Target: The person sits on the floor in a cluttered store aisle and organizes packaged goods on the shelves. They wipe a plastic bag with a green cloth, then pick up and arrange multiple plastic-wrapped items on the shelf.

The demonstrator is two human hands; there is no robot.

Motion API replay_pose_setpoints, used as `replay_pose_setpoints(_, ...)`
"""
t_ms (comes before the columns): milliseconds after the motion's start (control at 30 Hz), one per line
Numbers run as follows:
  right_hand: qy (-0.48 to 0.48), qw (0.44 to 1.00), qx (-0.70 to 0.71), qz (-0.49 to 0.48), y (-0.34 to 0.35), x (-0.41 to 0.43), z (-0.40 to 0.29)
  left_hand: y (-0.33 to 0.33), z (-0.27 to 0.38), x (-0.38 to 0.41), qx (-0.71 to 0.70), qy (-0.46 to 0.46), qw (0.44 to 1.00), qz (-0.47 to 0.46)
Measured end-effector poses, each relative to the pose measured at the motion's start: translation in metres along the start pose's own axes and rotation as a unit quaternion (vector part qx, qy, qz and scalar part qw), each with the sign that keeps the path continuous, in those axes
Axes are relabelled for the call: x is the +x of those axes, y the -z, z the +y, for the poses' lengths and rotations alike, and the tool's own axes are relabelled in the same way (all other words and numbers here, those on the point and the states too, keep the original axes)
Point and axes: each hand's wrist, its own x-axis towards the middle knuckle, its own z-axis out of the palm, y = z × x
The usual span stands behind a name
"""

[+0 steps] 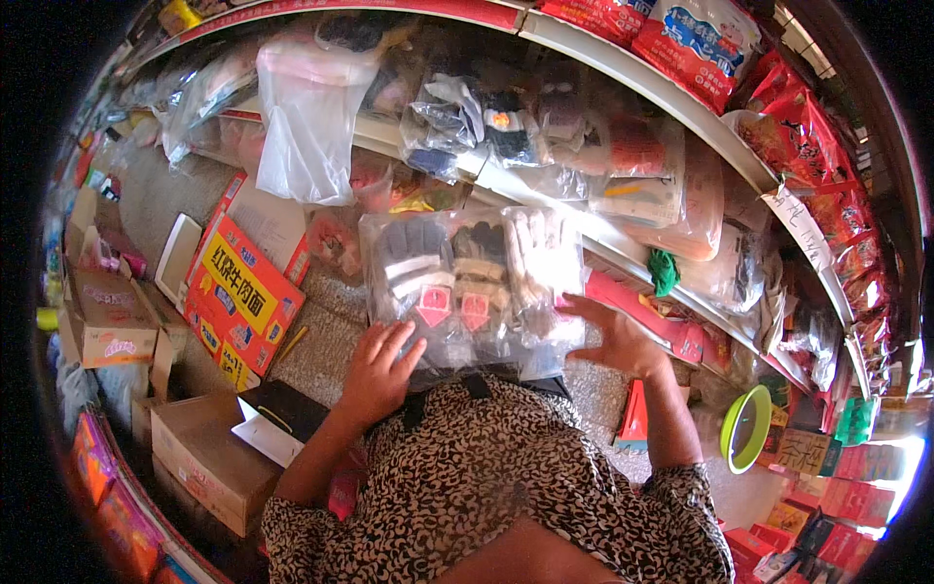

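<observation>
On my lap lie packs of knitted gloves in clear plastic. A dark glove with white bands (414,252) is at the left, a dark and beige one (479,255) in the middle, and a white one (538,237) at the right. Two pink arrow-shaped tags show through the wrapping. My left hand (383,365) rests its fingers on the lower left corner of the packs, not visibly gripping. At the right edge, my right hand (613,339) has its fingers spread, the tips at or just over the plastic; contact is unclear there.
Ahead runs a shelf (540,191) holding more bagged goods, with red food packets (700,51) on the shelf above. A red carton panel (244,292) and cardboard boxes (211,452) are at the left. A lime-green basin (746,429) stands at the right.
</observation>
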Motion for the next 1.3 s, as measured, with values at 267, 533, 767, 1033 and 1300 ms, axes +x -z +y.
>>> replay_pose_setpoints(267, 0.019, 0.918, -0.172, 0.357, 0.022, 0.186, 0.047, -0.016, 0.001, 0.020, 0.061, 0.029, 0.997, -0.044)
replay_pose_setpoints(533, 0.006, 0.854, -0.400, 0.332, 0.020, 0.284, 0.078, -0.017, -0.017, 0.015, 0.017, 0.045, 0.997, -0.056)
replay_pose_setpoints(767, -0.063, 0.923, -0.322, 0.203, 0.041, 0.268, 0.028, -0.018, -0.009, 0.012, 0.015, 0.056, 0.998, -0.016)
replay_pose_setpoints(1033, 0.036, 0.921, -0.153, 0.358, 0.033, 0.329, 0.003, -0.026, -0.008, 0.010, -0.001, 0.056, 0.998, -0.024)
replay_pose_setpoints(1300, -0.018, 0.870, -0.020, 0.491, 0.046, 0.354, 0.056, -0.020, -0.006, 0.007, 0.001, 0.060, 0.998, -0.035)
